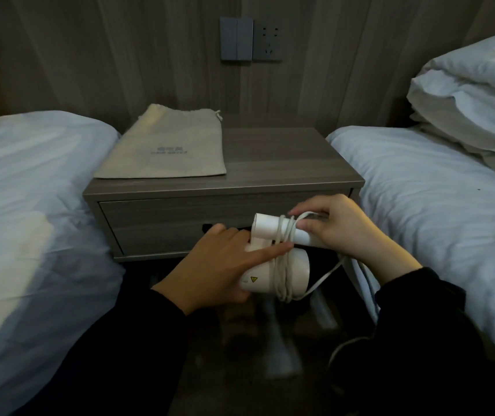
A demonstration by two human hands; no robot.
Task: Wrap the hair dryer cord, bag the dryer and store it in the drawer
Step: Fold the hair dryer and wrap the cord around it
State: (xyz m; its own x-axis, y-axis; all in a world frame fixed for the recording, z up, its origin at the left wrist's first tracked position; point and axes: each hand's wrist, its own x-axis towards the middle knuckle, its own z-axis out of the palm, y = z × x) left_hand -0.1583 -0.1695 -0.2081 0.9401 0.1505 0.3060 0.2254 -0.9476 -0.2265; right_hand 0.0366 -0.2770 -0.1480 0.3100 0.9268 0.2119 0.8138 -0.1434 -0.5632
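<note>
Hair dryer (273,274), white, folded, held in the lower centre of the frame in front of the nightstand; small yellow warning triangle on its barrel. Cord (282,265), white, wound in several loops around barrel and handle together; a loose length drops away toward the lower right. Left hand (216,265), closed on the barrel from the left, forefinger laid across the loops. Right hand (336,226), gripping the handle end, thumb and forefinger pinching a turn of cord above it. Cloth bag (165,145), beige drawstring, printed mark, lying flat on the left part of the nightstand top, centre of frame; well apart from the dryer. Nightstand (285,163), grey wood grain; drawer (162,217) front closed, just behind the hands. Beds with white linen at left (30,190) and right (438,199) edges; switch and socket plate (250,39) on the wall panel, upper centre.
</note>
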